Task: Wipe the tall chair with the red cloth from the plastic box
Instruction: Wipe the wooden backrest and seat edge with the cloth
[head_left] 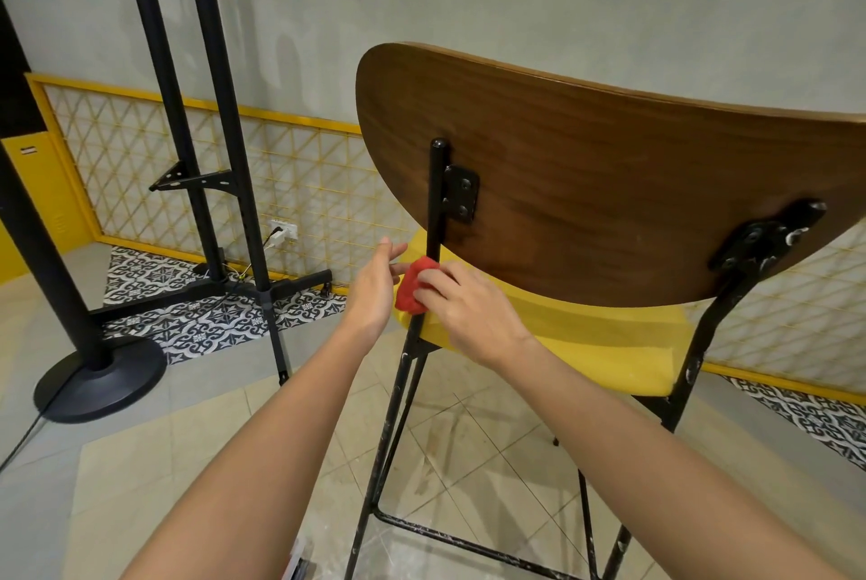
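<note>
Right hand [468,305] has its fingers curled over the bunched red cloth [411,286], pressing it on the black back post of the tall chair [609,186]. Left hand [375,284] is straight-fingered, holding nothing, just beside the cloth. Tiled floor [468,439] below, and a black stand [213,120] and yellow lattice panel [304,167] farther left.

red on the cloth [411,293], brown wood grain on the chair back [609,176], yellow on the seat [609,345], black flecked white on the frame [387,429]. black-and-white ornament on the border tiles [211,321], yellow diamond lattice on the wall panel [318,176].
</note>
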